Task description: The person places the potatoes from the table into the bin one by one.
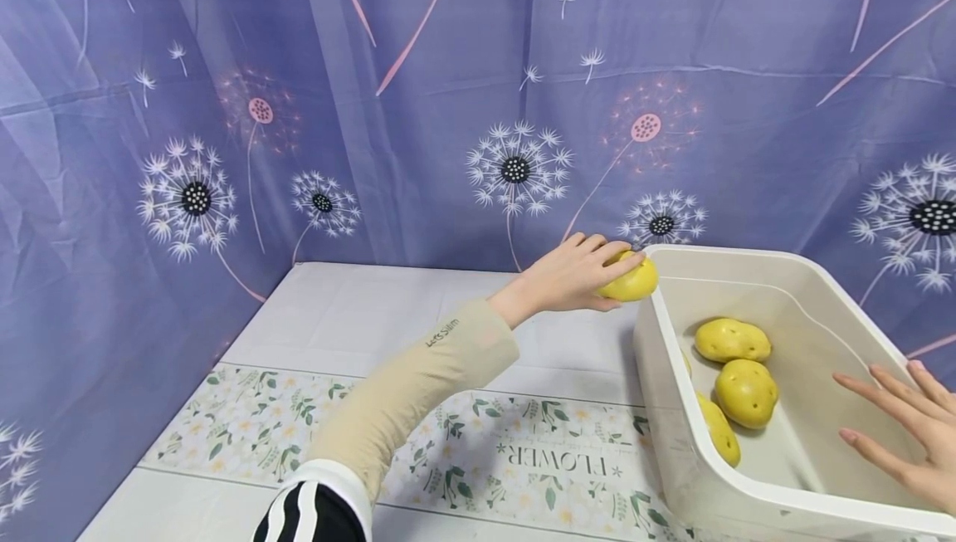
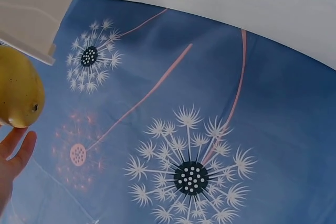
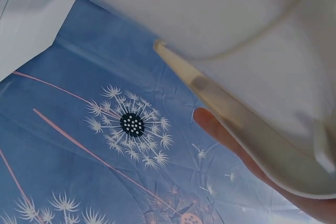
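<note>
My left hand (image 1: pixel 563 275) grips a yellow potato (image 1: pixel 636 278) at the left rim of a white plastic bin (image 1: pixel 802 275), fingers over its top and thumb below. In the left wrist view the same potato (image 2: pixel 20 88) shows at the left edge, fingertips (image 2: pixel 23 150) against its underside. Inside the bin lie several more potatoes, among them an oblong one (image 1: pixel 732 339) and a rounder one (image 1: pixel 747 393); the left wall partly hides others. My right hand (image 1: pixel 914 430), fingers spread and holding nothing, is at the bin's right side.
The bin stands on a white table (image 1: pixel 373 310) covered with a floral-printed cloth strip (image 1: pixel 553 459) lettered "FLOWER". A purple dandelion-print curtain (image 1: pixel 418 135) hangs close behind the table and along its left side.
</note>
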